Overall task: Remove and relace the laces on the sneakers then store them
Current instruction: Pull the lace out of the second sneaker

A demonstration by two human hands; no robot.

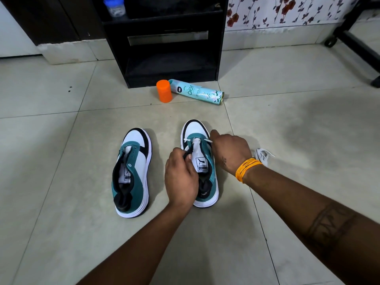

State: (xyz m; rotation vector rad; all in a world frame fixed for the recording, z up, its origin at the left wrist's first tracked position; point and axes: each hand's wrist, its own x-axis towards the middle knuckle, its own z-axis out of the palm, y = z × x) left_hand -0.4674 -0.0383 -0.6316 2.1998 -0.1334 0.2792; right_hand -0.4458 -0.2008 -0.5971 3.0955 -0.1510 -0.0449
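Two teal, white and black sneakers stand side by side on the tiled floor. The left sneaker (132, 171) has no lace in its eyelets. On the right sneaker (198, 159), a white lace (198, 139) crosses the lowest eyelets near the toe. My left hand (181, 177) grips that shoe's left eyelet flap beside the tongue. My right hand (228, 151) pinches the lace end at the shoe's right side. A loose white lace (263, 156) lies bunched on the floor behind my right wrist.
An orange cap (164, 90) and a teal spray can (198, 91) lie on the floor ahead, in front of a black cabinet (166, 48). A chair base with castors (353, 38) stands at the far right. Open tile floor surrounds the shoes.
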